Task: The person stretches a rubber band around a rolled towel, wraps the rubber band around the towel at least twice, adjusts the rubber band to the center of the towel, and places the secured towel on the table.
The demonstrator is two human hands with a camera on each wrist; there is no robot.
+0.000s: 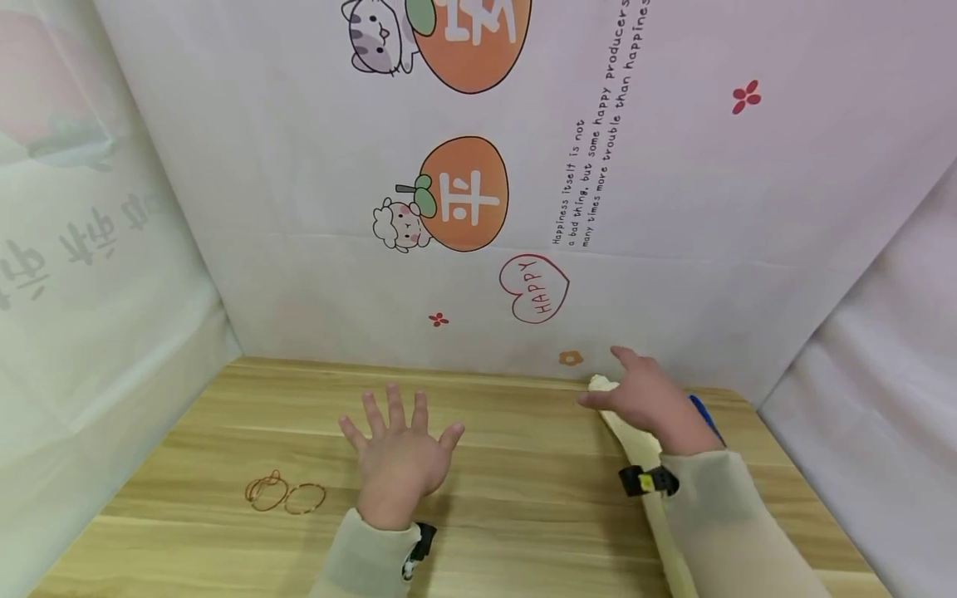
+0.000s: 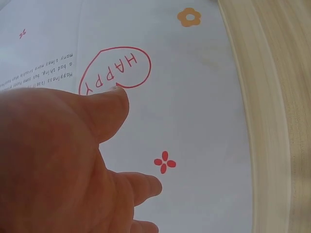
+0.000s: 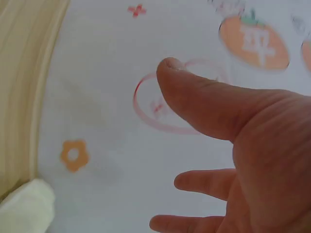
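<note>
My left hand [image 1: 399, 455] is held over the wooden table with its fingers spread, and nothing is in it. To its left lie thin reddish-brown loops [image 1: 267, 492], like bands or cord rings. My right hand [image 1: 649, 400], with thumb and a finger extended, hovers above a long cream-coloured strip [image 1: 635, 444] that looks like cloth; contact between them cannot be made out. Part of a blue object [image 1: 705, 415] shows behind the right wrist. In the right wrist view the pale end of the strip [image 3: 28, 208] appears at the lower left, apart from the fingers.
A white printed sheet [image 1: 314, 307] stands behind the wooden table [image 1: 508, 498]. White cloth walls [image 1: 97, 349] hang at the left and right sides. Both wrists wear black straps [image 1: 649, 480].
</note>
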